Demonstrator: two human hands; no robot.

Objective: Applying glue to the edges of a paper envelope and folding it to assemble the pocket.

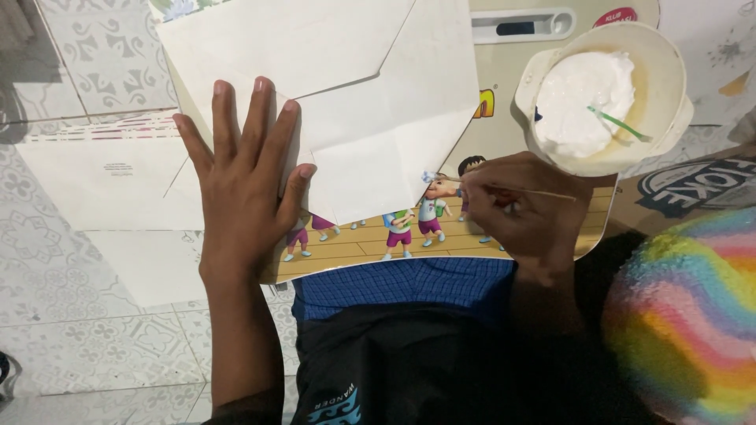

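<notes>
On the envelope (346, 102) my left hand (240, 189) presses flat, fingers spread; just right, my right hand (520, 208) pinches a thin stick (535, 191)

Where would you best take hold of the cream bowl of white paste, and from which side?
Probably by the small lug handle on the cream bowl, coming from its left side. That tab sticks out clear of the rim, while the white paste and green stick fill the inside. The right hand is nearest, but holds a thin stick; the left hand presses the paper envelope.
</notes>
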